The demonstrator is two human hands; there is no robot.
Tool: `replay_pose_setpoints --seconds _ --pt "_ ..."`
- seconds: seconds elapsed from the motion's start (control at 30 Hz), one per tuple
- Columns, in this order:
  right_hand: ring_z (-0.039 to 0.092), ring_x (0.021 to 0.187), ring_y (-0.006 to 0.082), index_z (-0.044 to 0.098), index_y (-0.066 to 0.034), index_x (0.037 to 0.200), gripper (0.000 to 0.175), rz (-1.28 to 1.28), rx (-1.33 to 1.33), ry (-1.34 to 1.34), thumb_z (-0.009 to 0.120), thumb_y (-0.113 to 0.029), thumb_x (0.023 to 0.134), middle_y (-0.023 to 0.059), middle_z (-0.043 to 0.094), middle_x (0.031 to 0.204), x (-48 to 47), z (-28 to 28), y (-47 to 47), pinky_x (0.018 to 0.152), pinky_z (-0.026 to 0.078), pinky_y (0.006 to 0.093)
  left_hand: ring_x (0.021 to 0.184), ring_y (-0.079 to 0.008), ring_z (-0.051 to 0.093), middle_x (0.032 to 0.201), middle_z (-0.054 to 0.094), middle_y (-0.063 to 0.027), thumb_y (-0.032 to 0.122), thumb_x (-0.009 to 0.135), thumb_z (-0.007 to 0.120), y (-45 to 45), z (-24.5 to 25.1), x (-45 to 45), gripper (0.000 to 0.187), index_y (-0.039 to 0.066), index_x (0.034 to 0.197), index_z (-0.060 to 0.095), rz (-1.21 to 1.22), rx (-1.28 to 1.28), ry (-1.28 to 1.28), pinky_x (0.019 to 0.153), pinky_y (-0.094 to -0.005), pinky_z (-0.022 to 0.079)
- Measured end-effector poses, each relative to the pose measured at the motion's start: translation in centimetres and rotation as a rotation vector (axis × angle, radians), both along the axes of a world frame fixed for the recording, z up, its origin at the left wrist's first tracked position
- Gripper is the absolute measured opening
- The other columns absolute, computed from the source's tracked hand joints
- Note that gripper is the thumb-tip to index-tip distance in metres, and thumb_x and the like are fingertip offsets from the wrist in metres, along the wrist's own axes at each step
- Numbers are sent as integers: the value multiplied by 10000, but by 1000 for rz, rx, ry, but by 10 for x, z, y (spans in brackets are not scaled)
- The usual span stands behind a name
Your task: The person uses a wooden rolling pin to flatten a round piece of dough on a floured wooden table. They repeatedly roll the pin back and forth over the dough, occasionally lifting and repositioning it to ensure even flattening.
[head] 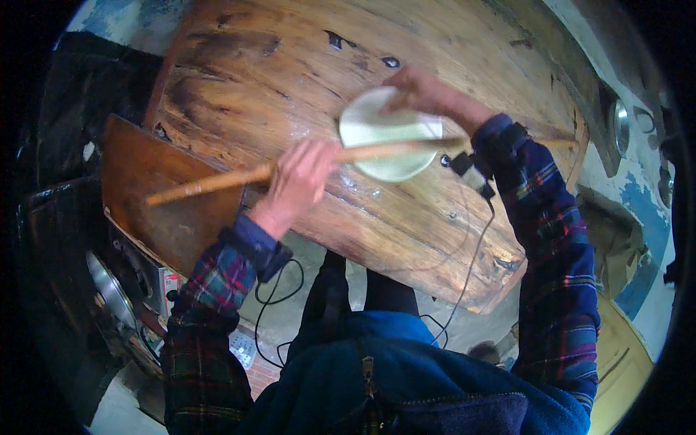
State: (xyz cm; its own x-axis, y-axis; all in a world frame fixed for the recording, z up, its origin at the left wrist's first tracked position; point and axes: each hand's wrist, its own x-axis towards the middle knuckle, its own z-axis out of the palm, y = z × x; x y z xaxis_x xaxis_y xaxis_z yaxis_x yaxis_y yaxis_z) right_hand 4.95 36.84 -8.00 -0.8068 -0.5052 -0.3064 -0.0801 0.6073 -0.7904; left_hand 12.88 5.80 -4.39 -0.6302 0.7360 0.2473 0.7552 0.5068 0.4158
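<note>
My left hand (302, 179) is wrapped over a long, thin wooden rolling pin (217, 185), which slants across a worn wooden tabletop (261, 109). Farther along, the pin crosses over a pale round sheet (391, 163) that looks like rolled dough. It then passes beneath my right sleeve, and its far end shows beyond. My right hand (416, 92), blurred, is over the upper part of the pale sheet. Whether its fingers hold the sheet's edge or only hover above is unclear.
A small black and white device (470, 171) with a dark cable lies right of the sheet; the cable runs off the table edge. A brown wooden board (168, 185) adjoins the table at left. A round metal lid (111, 288) stands below it.
</note>
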Motion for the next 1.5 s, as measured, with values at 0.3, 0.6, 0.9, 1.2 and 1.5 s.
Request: replay_pose_setpoints --seconds 0.3,0.6,0.9,1.2,1.5 --pt "713 800 224 769 -45 1057 310 -170 35 -97 785 -276 851 128 764 888 11 -36 -88 736 548 386 945 -321 613 977 603 -123 43 828 727 -19 7 37 336 15 1145 618 15 -9 -153 805 -439 519" --pt "601 1152 345 642 -88 1279 348 -694 436 255 495 -270 1021 157 610 1362 129 -11 7 999 471 407 1176 -360 580 1291 600 -161 162 904 682 -22 -40 -47 413 69 1299 611 257 -96 -37 996 -520 450" --pt "481 1337 337 481 -148 1469 510 -743 703 678 503 -328 992 117 510 1487 48 -54 33 1137 334 540 1490 -419 311 1619 335 -222 382 992 567 4 -94 -183 606 138 1533 449 411 -209 218 1195 -614 243" --pt "443 1389 348 504 -131 1463 526 -632 710 709 517 -373 996 144 496 1505 79 -40 10 1154 318 540 1518 -391 284 1629 329 -208 472 989 557 -4 -69 -130 643 153 1537 447 194 -359 121 1206 -610 228" --pt "432 1396 363 486 -76 1459 546 -710 646 712 479 -420 1035 146 503 1508 -21 -46 49 1165 304 558 1522 -398 270 1631 332 -198 377 1010 529 34 -90 -230 605 124 1550 424 378 -134 204 1214 -599 216"
